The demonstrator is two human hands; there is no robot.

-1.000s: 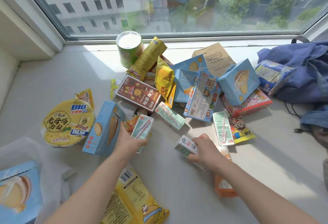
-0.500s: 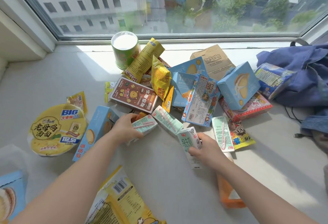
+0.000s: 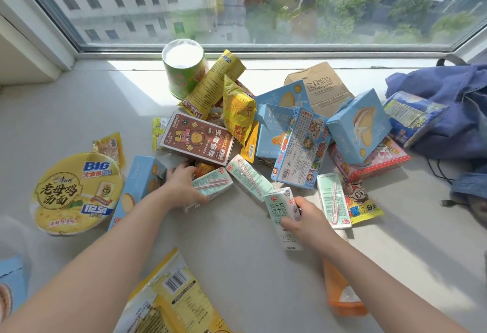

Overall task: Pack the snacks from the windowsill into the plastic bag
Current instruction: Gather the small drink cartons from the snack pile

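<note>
1. The left hand [image 3: 181, 187] has its fingers curled over a mint-green milk carton [image 3: 214, 186]; this carton lies on its side at the near edge of the snack pile, straw facing up.
2. The right hand [image 3: 303, 220] grips a second milk carton [image 3: 279, 208] from its right side, fingers wrapped round it; it stands roughly upright with its printed front toward the camera; whether its base touches the windowsill [image 3: 237, 266] I cannot tell.
3. Between the two held cartons a third carton [image 3: 249, 177] lies slanted on the sill; a fourth carton [image 3: 333, 201] lies flat just right of the right hand, its right edge over a cartoon sachet [image 3: 363, 203].
4. Farther off, the pile holds a brown bear box [image 3: 197, 141], a crinkled yellow packet [image 3: 237, 108], a long yellow packet [image 3: 213, 82] leaning on a green cup [image 3: 184, 69], a printed barcode box [image 3: 300, 148], a blue biscuit box [image 3: 358, 127] and a brown paper bag [image 3: 319, 87].
5. A light-blue box [image 3: 139, 187] stands just left of the left hand; a yellow noodle bowl [image 3: 76, 193] sits farther left.
6. A large yellow packet [image 3: 174, 301] lies near, partly under the left forearm; an orange packet [image 3: 342, 298] lies under the right forearm.
7. The plastic bag [image 3: 15, 243] shows only as a blurred clear edge at the near left, well apart from the pile.
8. A blue cloth bag [image 3: 453, 111] is slumped at the far right.
</note>
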